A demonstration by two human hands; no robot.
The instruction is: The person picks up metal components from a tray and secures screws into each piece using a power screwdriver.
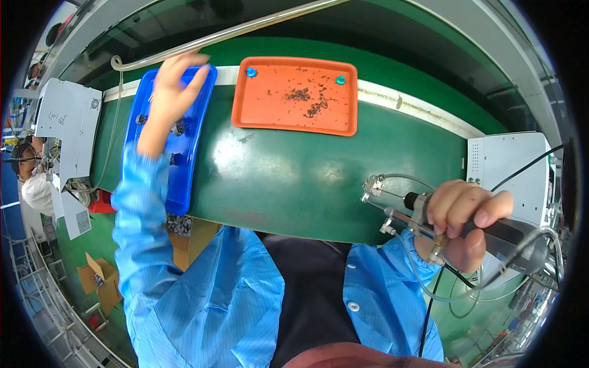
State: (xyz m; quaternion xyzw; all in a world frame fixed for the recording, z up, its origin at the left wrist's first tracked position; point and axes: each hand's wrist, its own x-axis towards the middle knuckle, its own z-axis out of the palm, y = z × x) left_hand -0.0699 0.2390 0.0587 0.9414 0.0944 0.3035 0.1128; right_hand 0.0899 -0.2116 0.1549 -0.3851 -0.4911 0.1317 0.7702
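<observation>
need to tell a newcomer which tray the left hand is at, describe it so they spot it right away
On the green work surface two shallow trays sit side by side at the far edge. The left hand rests over the blue tray, the narrow one left of the wider orange tray.

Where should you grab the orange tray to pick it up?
Probably by its two short ends, one hand from the left and one from the right. The orange tray lies flat on the green belt, wide and shallow with a raised rim to hook fingers under. Dark bits are scattered in its middle, so keep it level. The blue tray crowds the left end a little.
</observation>
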